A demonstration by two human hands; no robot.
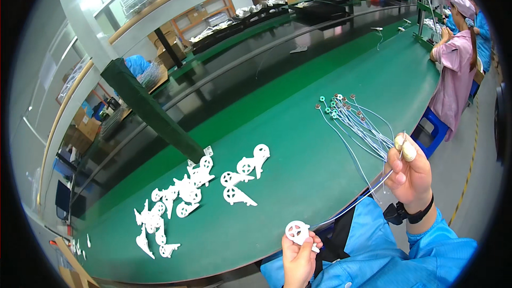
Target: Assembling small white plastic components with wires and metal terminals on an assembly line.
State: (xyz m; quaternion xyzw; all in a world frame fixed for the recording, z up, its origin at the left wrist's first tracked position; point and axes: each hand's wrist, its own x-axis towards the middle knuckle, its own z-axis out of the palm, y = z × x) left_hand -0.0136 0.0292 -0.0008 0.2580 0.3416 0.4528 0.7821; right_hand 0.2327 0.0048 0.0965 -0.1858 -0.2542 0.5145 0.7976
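Note:
My left hand, low in the head view at the table's near edge, is closed on a white plastic part with a round, spoked end and a narrower tail. Up and to the right, my right hand pinches a thin pale wire, which runs down to the white part. Pale yellow finger cots cover two of my right fingertips. Beyond the right hand lies a bundle of light blue wires with small green and brown round ends. How the wire joins the white part is hidden by my fingers.
Several similar white parts lie loosely on the green table to the left. A dark green-wrapped post slants over the table. At the far right a person in pink sits at the same table, near a blue stool.

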